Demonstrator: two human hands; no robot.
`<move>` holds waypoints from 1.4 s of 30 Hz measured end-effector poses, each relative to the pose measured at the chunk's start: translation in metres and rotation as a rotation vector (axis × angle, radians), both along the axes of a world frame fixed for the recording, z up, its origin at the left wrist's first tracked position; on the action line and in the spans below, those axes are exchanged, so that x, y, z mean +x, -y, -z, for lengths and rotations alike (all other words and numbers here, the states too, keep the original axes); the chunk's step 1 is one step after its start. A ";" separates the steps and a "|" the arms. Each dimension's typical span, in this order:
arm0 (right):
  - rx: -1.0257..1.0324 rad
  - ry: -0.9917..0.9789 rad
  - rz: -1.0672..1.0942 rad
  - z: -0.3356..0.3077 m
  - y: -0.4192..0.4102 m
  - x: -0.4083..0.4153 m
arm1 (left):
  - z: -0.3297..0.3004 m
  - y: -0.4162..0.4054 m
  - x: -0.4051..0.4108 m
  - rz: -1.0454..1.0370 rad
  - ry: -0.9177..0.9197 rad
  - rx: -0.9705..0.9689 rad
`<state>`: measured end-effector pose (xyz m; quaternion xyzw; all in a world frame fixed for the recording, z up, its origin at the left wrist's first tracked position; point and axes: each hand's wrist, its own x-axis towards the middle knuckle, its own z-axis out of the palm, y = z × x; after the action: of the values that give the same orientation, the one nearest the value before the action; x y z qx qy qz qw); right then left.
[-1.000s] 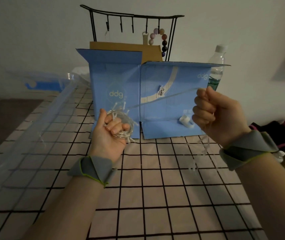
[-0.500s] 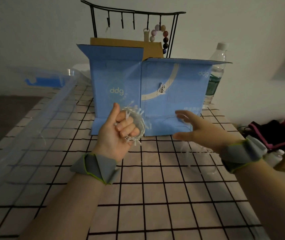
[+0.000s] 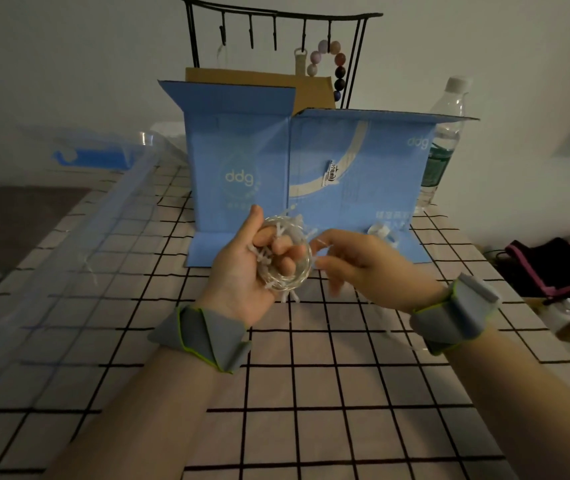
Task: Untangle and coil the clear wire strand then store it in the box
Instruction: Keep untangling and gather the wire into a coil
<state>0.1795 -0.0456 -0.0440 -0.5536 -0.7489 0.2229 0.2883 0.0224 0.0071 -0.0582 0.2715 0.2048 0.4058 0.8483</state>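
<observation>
My left hand [image 3: 252, 271] grips a small coil of clear wire strand [image 3: 294, 268] with tiny white bulbs, the loops wound round its curled fingers. My right hand [image 3: 356, 265] is right beside the coil, fingertips pinching the loose end of the strand against the coil's right side. A slack tail of the strand [image 3: 401, 337] hangs down under my right wrist. The open blue cardboard box [image 3: 242, 150] stands just behind both hands, its flaps raised. A small white part [image 3: 385, 233] lies at the box's foot.
A clear plastic bin [image 3: 69, 237] runs along the left of the checked tablecloth [image 3: 311, 393]. Behind the box are a black hook rack with a bead string [image 3: 332, 64] and a water bottle [image 3: 444, 133]. Dark clothes [image 3: 553, 265] lie off the table's right edge.
My right hand let the strand go slack from a stretched pull, swung left and now meets the coil. The coil in my left hand has grown by a loop.
</observation>
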 end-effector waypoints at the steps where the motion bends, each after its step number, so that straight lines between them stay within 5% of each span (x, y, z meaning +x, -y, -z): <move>1: 0.011 -0.053 0.035 -0.001 0.000 0.003 | 0.000 -0.001 0.000 -0.024 -0.019 0.007; 7: 0.034 -0.186 0.194 -0.002 -0.010 0.013 | -0.002 0.001 -0.007 0.059 0.185 0.003; 15: -0.096 0.417 0.157 0.029 -0.006 -0.004 | -0.003 -0.006 -0.004 -0.182 0.287 0.059; 18: -0.153 0.620 0.038 0.029 0.006 -0.010 | -0.002 -0.008 -0.002 -0.307 0.182 0.117; 22: -0.219 0.730 -0.084 0.018 0.017 -0.016 | 0.002 0.000 0.004 -0.429 -0.212 0.386; 31: 0.137 0.361 -0.170 0.004 0.012 -0.018 | 0.007 0.013 0.008 -0.358 -0.665 0.745; 37: 0.259 0.123 -0.059 -0.011 0.007 -0.016 | 0.008 0.015 0.005 -0.244 -0.762 0.753; 42: 0.239 -0.094 0.063 -0.013 0.004 -0.010 | 0.001 0.026 0.006 -0.043 -0.640 0.721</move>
<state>0.1692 -0.0499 -0.0308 -0.5274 -0.7380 0.1488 0.3938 0.0287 -0.0185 -0.0589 0.6554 0.3072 0.3644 0.5859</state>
